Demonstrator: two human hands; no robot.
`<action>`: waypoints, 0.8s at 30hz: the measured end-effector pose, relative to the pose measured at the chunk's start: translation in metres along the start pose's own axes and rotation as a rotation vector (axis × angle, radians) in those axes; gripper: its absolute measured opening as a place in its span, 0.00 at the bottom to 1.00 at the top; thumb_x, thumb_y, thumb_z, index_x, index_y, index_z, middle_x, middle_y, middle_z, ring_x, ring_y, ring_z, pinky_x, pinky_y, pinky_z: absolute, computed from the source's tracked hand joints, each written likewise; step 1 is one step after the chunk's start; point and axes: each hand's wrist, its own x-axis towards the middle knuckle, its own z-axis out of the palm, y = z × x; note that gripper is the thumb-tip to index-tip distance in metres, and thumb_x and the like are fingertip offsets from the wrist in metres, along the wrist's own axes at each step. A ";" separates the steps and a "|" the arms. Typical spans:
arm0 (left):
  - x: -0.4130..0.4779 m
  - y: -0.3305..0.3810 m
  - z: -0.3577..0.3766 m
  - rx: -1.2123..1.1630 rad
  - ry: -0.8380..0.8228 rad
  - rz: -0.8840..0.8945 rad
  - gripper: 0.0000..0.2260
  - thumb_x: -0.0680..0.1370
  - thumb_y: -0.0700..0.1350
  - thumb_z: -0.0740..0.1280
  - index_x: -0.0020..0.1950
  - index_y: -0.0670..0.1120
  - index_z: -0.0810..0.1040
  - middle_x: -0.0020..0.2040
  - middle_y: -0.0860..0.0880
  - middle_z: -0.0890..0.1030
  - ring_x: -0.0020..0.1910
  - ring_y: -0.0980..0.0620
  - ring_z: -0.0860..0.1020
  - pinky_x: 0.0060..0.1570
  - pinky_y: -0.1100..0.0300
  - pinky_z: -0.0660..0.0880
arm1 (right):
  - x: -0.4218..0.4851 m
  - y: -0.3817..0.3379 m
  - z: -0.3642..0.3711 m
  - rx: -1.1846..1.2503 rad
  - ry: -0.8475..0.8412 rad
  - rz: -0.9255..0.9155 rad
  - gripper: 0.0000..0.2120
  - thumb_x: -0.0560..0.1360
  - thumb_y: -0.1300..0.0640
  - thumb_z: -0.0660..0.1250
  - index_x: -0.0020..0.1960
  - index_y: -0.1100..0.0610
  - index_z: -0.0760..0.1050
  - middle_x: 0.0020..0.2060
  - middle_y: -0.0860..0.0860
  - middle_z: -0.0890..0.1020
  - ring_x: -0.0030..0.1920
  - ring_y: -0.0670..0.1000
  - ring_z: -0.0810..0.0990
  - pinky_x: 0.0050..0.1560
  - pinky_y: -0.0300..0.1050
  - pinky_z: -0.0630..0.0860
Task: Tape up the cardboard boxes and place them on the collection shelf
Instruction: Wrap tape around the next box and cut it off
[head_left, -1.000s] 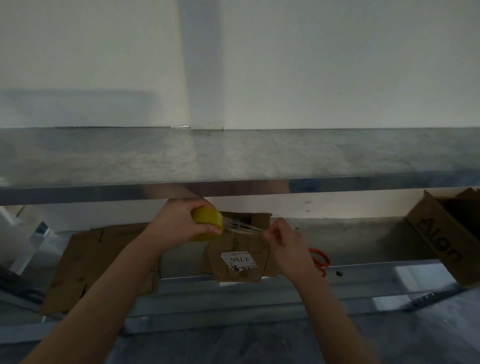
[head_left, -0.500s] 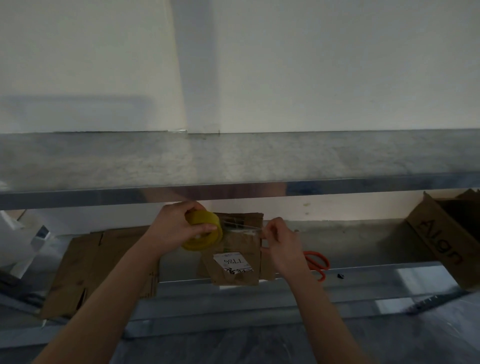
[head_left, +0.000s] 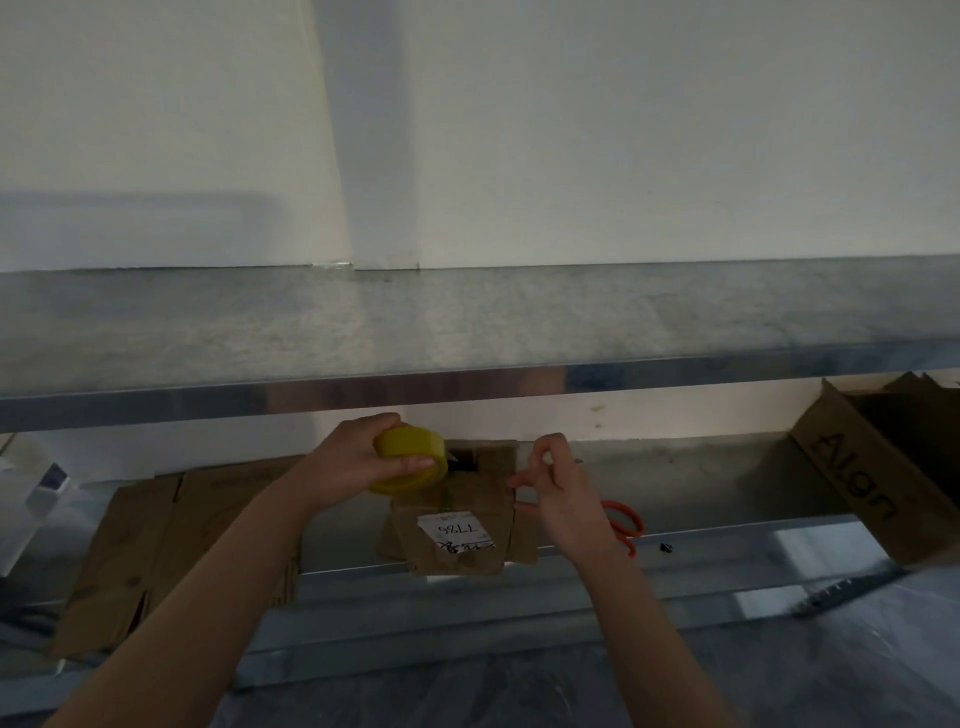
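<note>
We face a plain white painted wall (head_left: 623, 130), dimly lit, crossed by one vertical shadow band. Against it stands a long grey sheet-metal shelf unit (head_left: 467, 322) with two levels. Below it, clear plastic sheeting covers the grey floor (head_left: 779, 675).
</note>
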 end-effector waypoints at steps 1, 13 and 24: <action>0.001 -0.002 0.000 0.008 -0.006 -0.001 0.28 0.61 0.75 0.67 0.47 0.53 0.76 0.43 0.54 0.79 0.42 0.60 0.77 0.37 0.68 0.69 | 0.000 0.001 0.000 0.033 -0.005 0.014 0.05 0.84 0.56 0.53 0.50 0.53 0.65 0.45 0.54 0.82 0.46 0.46 0.82 0.39 0.36 0.80; 0.012 -0.003 0.001 0.221 -0.168 0.014 0.31 0.60 0.77 0.62 0.54 0.60 0.70 0.47 0.57 0.79 0.45 0.59 0.77 0.39 0.62 0.72 | 0.014 0.028 -0.014 0.208 0.064 0.250 0.05 0.80 0.60 0.64 0.46 0.54 0.74 0.42 0.53 0.81 0.46 0.52 0.83 0.51 0.53 0.82; 0.016 -0.025 0.004 -0.035 -0.014 -0.113 0.02 0.79 0.55 0.63 0.51 0.63 0.72 0.48 0.60 0.79 0.48 0.62 0.77 0.54 0.59 0.72 | 0.025 0.048 -0.020 0.317 -0.053 0.293 0.03 0.78 0.60 0.68 0.50 0.59 0.78 0.41 0.56 0.84 0.46 0.57 0.84 0.52 0.51 0.82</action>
